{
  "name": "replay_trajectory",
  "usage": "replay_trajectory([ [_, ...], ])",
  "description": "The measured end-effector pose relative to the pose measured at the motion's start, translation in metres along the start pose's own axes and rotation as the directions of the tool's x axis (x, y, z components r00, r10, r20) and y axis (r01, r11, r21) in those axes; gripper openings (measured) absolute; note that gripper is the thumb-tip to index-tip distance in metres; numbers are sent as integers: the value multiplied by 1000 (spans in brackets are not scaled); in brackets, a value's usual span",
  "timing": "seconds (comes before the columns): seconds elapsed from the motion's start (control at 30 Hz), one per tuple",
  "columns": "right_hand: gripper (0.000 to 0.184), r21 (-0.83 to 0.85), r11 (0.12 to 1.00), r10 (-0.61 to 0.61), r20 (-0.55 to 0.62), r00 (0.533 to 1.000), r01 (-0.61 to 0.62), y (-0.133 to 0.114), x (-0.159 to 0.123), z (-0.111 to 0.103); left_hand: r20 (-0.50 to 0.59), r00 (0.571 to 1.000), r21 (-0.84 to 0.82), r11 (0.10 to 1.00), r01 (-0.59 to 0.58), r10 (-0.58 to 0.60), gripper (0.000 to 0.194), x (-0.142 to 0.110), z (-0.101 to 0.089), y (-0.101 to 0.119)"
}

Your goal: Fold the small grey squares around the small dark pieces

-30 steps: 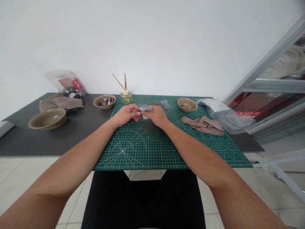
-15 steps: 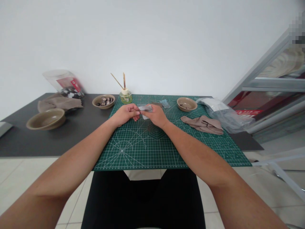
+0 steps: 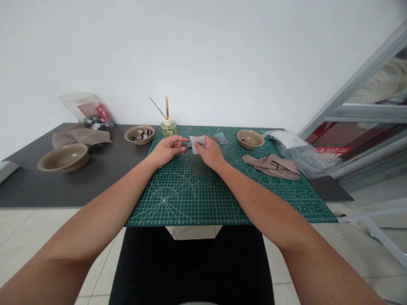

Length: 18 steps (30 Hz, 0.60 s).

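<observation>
Above the green cutting mat (image 3: pixel 178 203), my right hand (image 3: pixel 212 153) pinches a small whitish square sheet (image 3: pixel 197 143) between thumb and fingers. The sheet looks thin, like paper or a wipe; its exact kind is unclear. Just left of it is my left hand (image 3: pixel 168 150), its index finger stretched out and its thumb apart, with nothing visible in its grasp. A small greyish patch (image 3: pixel 188 145) shows between the left fingertips and the sheet; I cannot tell what it is. Behind the right hand lies a small light-blue packet (image 3: pixel 221 137).
Left are a bowl of dark and pale pieces (image 3: pixel 140 134), a larger bowl (image 3: pixel 63 158), a cloth (image 3: pixel 81 136) and a clear tub (image 3: pixel 87 111). A reed diffuser (image 3: pixel 168 126) stands behind. Right are a small bowl (image 3: pixel 250 139), a brown cloth (image 3: pixel 271 166) and a plastic bag (image 3: pixel 299 152).
My left hand has come away from the sheet, its fingers spreading a little. The sheet now stays in my right hand, more upright and more fully in view.
</observation>
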State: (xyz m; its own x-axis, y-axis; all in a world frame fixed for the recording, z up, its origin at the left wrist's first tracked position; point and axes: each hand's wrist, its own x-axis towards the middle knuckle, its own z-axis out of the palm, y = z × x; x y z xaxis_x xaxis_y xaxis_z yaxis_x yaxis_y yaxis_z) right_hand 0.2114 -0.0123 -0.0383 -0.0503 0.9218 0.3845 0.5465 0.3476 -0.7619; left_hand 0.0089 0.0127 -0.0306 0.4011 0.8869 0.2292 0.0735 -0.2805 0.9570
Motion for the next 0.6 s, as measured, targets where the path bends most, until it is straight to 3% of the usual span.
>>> replay_trajectory([
  [0.13,25,-49,998,-31,10,999,31,-1,-1,0,56,996,-24,997,71,-70,31,1,1,-2],
  [0.27,36,-125,988,-81,64,995,88,-5,-4,0,112,992,12,998,58,-59,28,2,3,-4],
  [0.47,36,-149,961,-218,124,968,235,-5,-4,3,51,994,-21,995,96,-94,26,1,7,-1],
  [0.6,40,-153,936,-302,115,946,317,-4,-2,6,-55,997,299,954,-33,52,14,-1,6,5],
])
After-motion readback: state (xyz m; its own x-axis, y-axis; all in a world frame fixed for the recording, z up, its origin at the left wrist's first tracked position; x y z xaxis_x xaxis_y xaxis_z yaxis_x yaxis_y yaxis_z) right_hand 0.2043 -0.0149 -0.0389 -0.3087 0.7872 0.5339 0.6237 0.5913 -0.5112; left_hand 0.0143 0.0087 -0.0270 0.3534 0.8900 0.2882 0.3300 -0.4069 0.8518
